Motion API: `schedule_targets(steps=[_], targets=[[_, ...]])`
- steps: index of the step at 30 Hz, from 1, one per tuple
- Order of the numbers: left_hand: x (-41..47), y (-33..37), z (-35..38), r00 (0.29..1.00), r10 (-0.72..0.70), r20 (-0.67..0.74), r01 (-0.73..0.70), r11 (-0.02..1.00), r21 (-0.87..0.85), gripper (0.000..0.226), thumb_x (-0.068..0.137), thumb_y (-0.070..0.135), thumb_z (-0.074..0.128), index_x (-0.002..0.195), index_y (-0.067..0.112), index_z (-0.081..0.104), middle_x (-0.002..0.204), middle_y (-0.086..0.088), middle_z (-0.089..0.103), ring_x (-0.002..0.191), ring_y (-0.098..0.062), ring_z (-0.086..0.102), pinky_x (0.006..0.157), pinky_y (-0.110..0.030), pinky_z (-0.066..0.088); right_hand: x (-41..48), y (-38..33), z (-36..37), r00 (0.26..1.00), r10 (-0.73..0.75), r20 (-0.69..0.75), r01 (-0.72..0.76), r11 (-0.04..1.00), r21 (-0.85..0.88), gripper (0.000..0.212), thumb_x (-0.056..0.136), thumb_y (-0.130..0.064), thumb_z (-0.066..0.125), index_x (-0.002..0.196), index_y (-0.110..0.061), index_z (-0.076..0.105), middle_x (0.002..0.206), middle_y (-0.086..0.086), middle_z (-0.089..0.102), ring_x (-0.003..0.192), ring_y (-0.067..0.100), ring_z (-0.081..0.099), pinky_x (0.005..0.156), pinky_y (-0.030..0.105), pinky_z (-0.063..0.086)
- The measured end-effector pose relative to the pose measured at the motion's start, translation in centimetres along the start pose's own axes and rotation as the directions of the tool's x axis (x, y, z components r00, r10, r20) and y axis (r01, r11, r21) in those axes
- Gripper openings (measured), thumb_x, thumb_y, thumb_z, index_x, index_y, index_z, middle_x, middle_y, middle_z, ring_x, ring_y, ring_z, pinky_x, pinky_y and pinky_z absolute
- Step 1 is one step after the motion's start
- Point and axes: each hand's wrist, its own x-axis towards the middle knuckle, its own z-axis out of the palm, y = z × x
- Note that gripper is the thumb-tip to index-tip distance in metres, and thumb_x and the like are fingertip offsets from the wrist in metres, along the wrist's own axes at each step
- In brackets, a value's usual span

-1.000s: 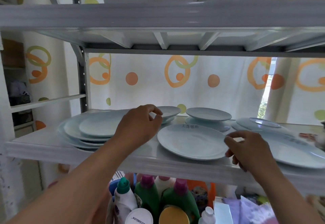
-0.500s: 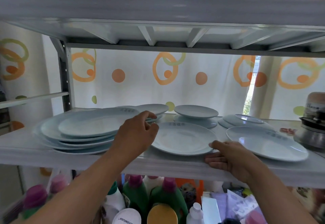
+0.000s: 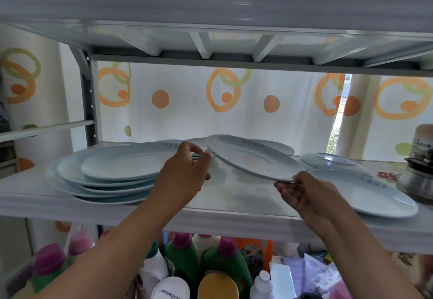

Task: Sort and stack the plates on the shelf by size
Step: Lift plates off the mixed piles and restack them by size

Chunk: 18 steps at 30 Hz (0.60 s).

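Two grips, left hand [image 3: 181, 173] and right hand [image 3: 304, 194], clamped on opposite rims of one tilted plate [image 3: 253, 158] above the shelf [image 3: 234, 205].

Shelf [image 3: 234, 216]: pale, glossy, metal-framed. Left end: stack of large plates [image 3: 110, 176], widest at bottom. Back edge, centre: small plates [image 3: 276, 146], partly hidden. Right of centre, toward the back: shallow plate [image 3: 328, 160]. Right front: large plate [image 3: 365, 193] lying flat. Right end: metal pot [image 3: 417, 181].
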Motion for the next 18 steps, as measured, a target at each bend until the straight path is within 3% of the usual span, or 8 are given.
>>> schedule_targets(steps=[3, 7, 9, 13, 18], targets=[[0.0, 0.9, 0.0, 0.980, -0.142, 0.139, 0.168, 0.967, -0.192, 0.044, 0.094, 0.050, 0.038, 0.127, 0.021, 0.040, 0.076, -0.003, 0.071, 0.049, -0.012, 0.056, 0.046, -0.023, 0.041, 0.1, -0.1, 0.4, 0.996, -0.079, 0.034, 0.080, 0.997, -0.008, 0.019, 0.094, -0.001, 0.039, 0.082, 0.003, 0.053, 0.048, 0.011, 0.066, 0.041, 0.013, 0.064, 0.039, 0.017, 0.049], [-0.2, 1.9, -0.6, 0.941, -0.175, 0.291, 0.300, 0.827, -0.475, 0.020, 0.094, 0.047, 0.042, 0.097, 0.028, 0.049, 0.076, -0.009, 0.074, 0.043, -0.012, 0.055, 0.043, -0.021, 0.044, 0.4, 0.2, 1.0, 0.981, -0.181, 0.076, 0.185, 0.981, -0.051, 0.023, 0.096, -0.004, 0.039, 0.113, 0.008, 0.050, 0.049, 0.010, 0.066, 0.041, 0.012, 0.063, 0.039, 0.017, 0.048], [0.0, 1.8, -0.7, 0.953, -0.154, 0.261, 0.272, 0.813, -0.515, 0.020, 0.096, 0.036, 0.045, 0.107, 0.021, 0.051, 0.072, -0.008, 0.074, 0.044, -0.012, 0.055, 0.042, -0.021, 0.045, 0.4, 0.4, 1.4, 0.976, -0.194, 0.100, 0.200, 0.978, -0.056, 0.022, 0.096, -0.004, 0.040, 0.113, 0.005, 0.049, 0.048, 0.009, 0.065, 0.041, 0.012, 0.062, 0.039, 0.017, 0.048], [0.2, 1.0, -0.7, 0.975, -0.143, 0.169, 0.213, 0.819, -0.533, 0.029, 0.094, 0.008, 0.036, 0.119, 0.004, 0.050, 0.065, -0.011, 0.071, 0.043, -0.008, 0.057, 0.043, -0.020, 0.047, -0.1, 0.5, 2.2, 0.973, -0.178, 0.144, 0.192, 0.977, -0.092, 0.018, 0.097, -0.006, 0.040, 0.087, -0.001, 0.054, 0.047, 0.007, 0.065, 0.040, 0.011, 0.061, 0.039, 0.018, 0.049], [0.2, 0.3, -1.6, 0.981, -0.173, 0.090, 0.193, 0.786, -0.587, 0.028, 0.092, 0.004, 0.034, 0.114, 0.001, 0.052, 0.060, -0.011, 0.068, 0.042, -0.006, 0.058, 0.044, -0.018, 0.049, -0.2, 0.6, 2.9, 0.985, -0.083, 0.150, 0.098, 0.991, -0.095, 0.017, 0.099, -0.017, 0.041, 0.103, -0.007, 0.054, 0.064, 0.018, 0.067, 0.041, 0.016, 0.060, 0.040, 0.022, 0.048]])
